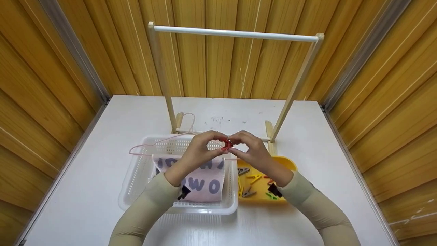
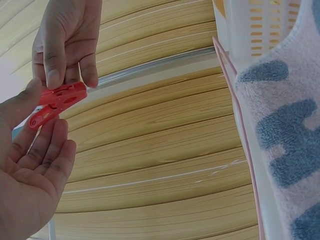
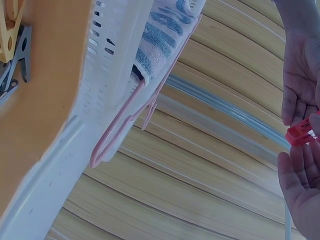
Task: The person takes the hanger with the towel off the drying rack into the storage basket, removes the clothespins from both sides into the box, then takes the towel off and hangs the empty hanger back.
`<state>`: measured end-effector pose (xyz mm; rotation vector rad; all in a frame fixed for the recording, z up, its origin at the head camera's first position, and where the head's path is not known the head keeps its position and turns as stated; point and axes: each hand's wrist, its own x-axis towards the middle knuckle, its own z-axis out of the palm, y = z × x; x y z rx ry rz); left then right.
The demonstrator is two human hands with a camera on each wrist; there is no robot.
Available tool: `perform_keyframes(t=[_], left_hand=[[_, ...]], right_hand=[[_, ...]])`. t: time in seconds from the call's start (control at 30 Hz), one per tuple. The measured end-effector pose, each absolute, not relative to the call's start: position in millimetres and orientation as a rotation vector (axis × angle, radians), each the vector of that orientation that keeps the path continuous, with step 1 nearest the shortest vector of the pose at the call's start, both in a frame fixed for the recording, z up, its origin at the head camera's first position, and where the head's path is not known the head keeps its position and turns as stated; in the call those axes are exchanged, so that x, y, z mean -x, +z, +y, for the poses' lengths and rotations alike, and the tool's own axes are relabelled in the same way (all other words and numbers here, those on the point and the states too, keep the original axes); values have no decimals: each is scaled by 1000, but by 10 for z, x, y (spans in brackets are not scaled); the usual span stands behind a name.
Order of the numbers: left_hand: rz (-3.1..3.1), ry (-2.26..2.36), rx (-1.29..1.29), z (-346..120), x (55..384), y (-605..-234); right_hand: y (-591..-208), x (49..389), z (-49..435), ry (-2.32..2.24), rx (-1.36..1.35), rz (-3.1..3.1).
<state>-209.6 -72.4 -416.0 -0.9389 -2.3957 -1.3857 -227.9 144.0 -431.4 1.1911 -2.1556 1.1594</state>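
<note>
Both hands meet over the basket around one red clothespin (image 1: pixel 227 145). My left hand (image 1: pixel 202 149) pinches it between thumb and fingers from the left. From the other side, my right hand (image 1: pixel 252 150) also holds it with thumb and fingertips. In the left wrist view the clothespin (image 2: pixel 56 103) lies between the two hands, its spring partly covered by fingers. Below them, a pink towel (image 1: pixel 205 186) with grey-blue letters hangs over the lower bar of a pink hanger (image 1: pixel 136 147). The left forearm hides part of the towel.
A white perforated basket (image 1: pixel 128 191) stands under the towel. Right of it, a yellow tray (image 1: pixel 290 162) holds several clothespins (image 1: pixel 249 193) in different colours. Behind stands a rack with a white top rail (image 1: pixel 235 33) and wooden posts (image 1: pixel 297 89). Wood-patterned walls surround the white table (image 1: pixel 68 191).
</note>
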Motion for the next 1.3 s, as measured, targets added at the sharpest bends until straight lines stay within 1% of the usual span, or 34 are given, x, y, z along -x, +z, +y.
perform_keyframes(t=[0.83,1.07,1.3], left_hand=[[-2395,-1290,982,-718,2110,-4175],[-2434,-1300,952,-816,2092,-4157],[-2546,-1282,909,-948,2091,-4171]], right_hand=[[-4318,2294,1457,1132,-1184,-2141],[-4314,2284,1576,1145,-1197,-2243],[-4349,2299,1779,1131,-1269,-2422]])
